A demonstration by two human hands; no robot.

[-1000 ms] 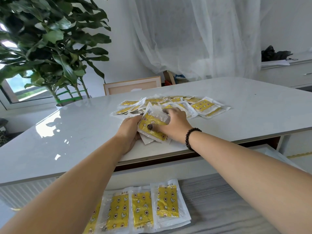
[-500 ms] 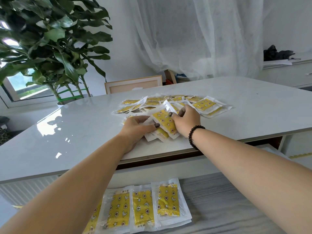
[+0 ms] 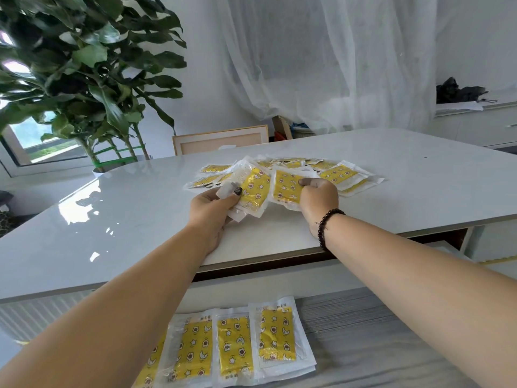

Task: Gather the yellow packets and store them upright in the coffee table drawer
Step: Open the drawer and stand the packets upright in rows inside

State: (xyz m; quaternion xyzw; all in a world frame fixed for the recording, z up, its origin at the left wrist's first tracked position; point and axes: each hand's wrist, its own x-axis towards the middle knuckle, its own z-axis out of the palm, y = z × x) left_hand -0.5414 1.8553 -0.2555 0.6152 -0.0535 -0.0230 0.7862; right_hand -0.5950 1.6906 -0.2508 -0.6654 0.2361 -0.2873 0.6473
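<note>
A loose pile of yellow packets (image 3: pixel 340 175) in clear wrappers lies on the white coffee table (image 3: pixel 140 219). My left hand (image 3: pixel 212 211) grips a small stack of packets (image 3: pixel 253 191), thumb on top. My right hand (image 3: pixel 317 201) pinches one yellow packet (image 3: pixel 285 186) lifted off the table beside that stack. Below the table edge the open drawer (image 3: pixel 377 340) shows a grey wood-grain floor. A row of yellow packets (image 3: pixel 232 345) rests in its left part, overlapping and leaning.
A large potted plant (image 3: pixel 84 79) stands at the far left corner. A framed board (image 3: pixel 221 138) leans behind the table. A white curtain (image 3: pixel 321 65) hangs at the back. A low cabinet (image 3: pixel 481 121) with a dark object stands at the right.
My hands have lifted and drawn slightly apart. The left now holds the stack raised; the right has taken a separate packet from the pile.
</note>
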